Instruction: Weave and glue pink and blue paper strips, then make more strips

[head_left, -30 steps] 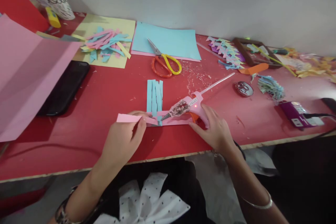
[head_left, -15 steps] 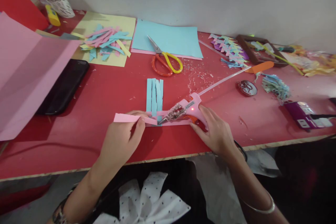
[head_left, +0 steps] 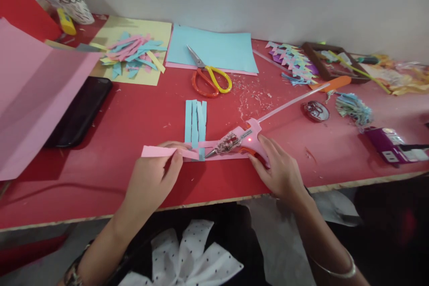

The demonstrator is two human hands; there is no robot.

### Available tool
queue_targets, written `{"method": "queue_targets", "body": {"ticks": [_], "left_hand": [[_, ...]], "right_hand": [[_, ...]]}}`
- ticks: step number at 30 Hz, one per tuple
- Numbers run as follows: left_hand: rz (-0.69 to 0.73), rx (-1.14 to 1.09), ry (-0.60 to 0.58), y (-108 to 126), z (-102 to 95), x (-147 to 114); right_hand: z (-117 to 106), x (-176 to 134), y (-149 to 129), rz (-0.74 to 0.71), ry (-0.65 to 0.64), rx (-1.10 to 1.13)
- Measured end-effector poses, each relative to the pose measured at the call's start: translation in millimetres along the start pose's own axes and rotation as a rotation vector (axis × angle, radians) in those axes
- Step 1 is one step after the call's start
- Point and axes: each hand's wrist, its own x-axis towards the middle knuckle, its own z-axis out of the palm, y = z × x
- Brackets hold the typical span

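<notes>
Between thumb and fingers, my left hand (head_left: 159,172) pinches a pink paper strip (head_left: 157,151), its free end pointing left. Several blue paper strips (head_left: 188,120) stand side by side, crossing pink strips at their lower ends. My right hand (head_left: 279,167) is wrapped round the handle of a pink glue gun (head_left: 256,138), whose red light is lit. The gun's metal nozzle points down-left, close to the lower end of the rightmost blue strip; whether it touches cannot be seen. A clear glue stick (head_left: 291,103) juts out of the gun's back.
Scissors (head_left: 211,81) rest by blue paper sheets (head_left: 214,47). Cut paper strips (head_left: 134,51) are heaped on a yellow sheet (head_left: 154,29). A black phone-like object (head_left: 82,116) lies partly under pink paper (head_left: 36,80). At right are a tape roll (head_left: 315,111), a tassel (head_left: 353,107) and a purple power box (head_left: 382,145).
The glue gun's nozzle has shifted slightly right, off the rightmost blue strip's lower end. My left hand still pinches the pink strip in nearly the same place.
</notes>
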Motion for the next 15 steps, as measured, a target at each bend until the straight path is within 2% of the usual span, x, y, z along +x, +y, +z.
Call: {"method": "queue_targets", "body": {"ticks": [9,15], "left_hand": [[-0.012,-0.011,-0.020,-0.1,0.6,-0.4],[-0.027,-0.001,-0.013,-2.0,0.9,-0.7]], "right_hand": [[-3.0,-4.4,9.0,0.001,0.023,0.001],[-3.4,-2.9,0.6,-0.003,0.047,0.018]]}}
